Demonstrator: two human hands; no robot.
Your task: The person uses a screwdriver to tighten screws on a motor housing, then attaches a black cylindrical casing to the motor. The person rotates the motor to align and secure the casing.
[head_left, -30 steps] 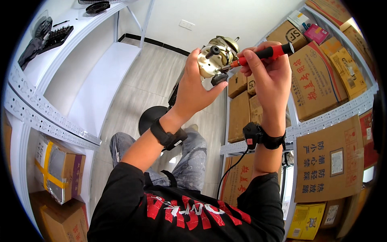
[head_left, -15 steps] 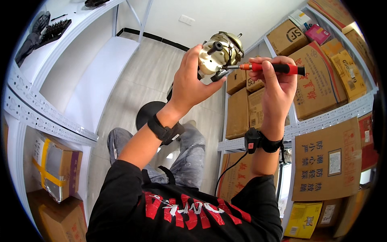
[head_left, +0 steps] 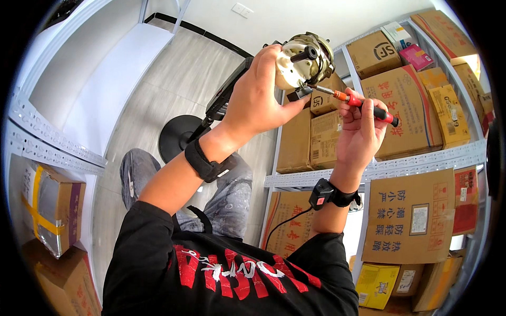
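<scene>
Motor [head_left: 293, 69], cream-gold: one o'clock, held by left hand [head_left: 257, 104] between spread thumb and fingers. Screwdriver [head_left: 356, 100], red-black: two o'clock, pinched in fingertips of right hand [head_left: 360, 130], tip near motor's six-o'clock edge.

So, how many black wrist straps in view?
2: left strap, behind the left hand holding the gold-coloured device; right strap, behind the right hand holding the screwdriver. Both wrists show; no others visible.
</scene>
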